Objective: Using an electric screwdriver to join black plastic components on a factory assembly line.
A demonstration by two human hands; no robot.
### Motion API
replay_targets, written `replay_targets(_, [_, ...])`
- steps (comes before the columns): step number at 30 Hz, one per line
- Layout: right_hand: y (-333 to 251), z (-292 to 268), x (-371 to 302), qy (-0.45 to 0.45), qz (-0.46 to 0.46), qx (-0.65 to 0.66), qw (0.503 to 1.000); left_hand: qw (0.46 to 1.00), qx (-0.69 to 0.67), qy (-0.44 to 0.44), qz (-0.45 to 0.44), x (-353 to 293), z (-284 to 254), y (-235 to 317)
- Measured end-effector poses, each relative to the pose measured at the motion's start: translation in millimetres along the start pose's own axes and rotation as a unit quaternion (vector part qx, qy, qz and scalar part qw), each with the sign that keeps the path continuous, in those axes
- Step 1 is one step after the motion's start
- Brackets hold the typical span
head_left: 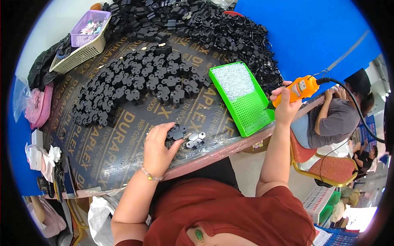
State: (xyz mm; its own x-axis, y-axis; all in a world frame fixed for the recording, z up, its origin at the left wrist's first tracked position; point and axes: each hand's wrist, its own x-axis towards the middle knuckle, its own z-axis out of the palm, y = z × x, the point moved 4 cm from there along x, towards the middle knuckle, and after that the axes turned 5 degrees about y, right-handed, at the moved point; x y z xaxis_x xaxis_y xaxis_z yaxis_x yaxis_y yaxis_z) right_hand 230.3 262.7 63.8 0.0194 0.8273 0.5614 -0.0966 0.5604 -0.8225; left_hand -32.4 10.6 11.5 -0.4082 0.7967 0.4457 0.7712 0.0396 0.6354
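Pinched a black lobed part (176,132) between thumb and fingers of the left hand (158,143), near the middle of the bench's (108,164) front edge. Had a silvery part (195,140) just to its right. Grasped an orange power screwdriver (297,91) in the right hand (284,101), fingers wrapped around the body, toward the bench's right end; bore a pale label (303,85), too small to read. Showed gold lettering (126,124) in slanting rows across the dark bench top. Located a green tray (227,102) at the front edge, toward the right; contained small silvery pieces (233,80) in its far half and exposed a perforated floor in its near half. Grouped black blocks (143,78) mid-bench; heaped black pieces (242,45) along the far edge. Stacked a purple basket (82,39), containing small pale items, over a beige basket (80,56) toward the far left corner. Located a pink basket (46,107) at the left edge.
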Motion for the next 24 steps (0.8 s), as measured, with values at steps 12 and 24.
replay_targets(12, [-64,31,-18,-0.06,-0.073,0.186,0.978,0.998,-0.029,0.0,-0.05,-2,1,-2])
replay_targets(24, [-102,190,-110,-0.328,0.156,0.352,0.863,0.998,-0.058,-0.005,-0.023,-1,-2,-10])
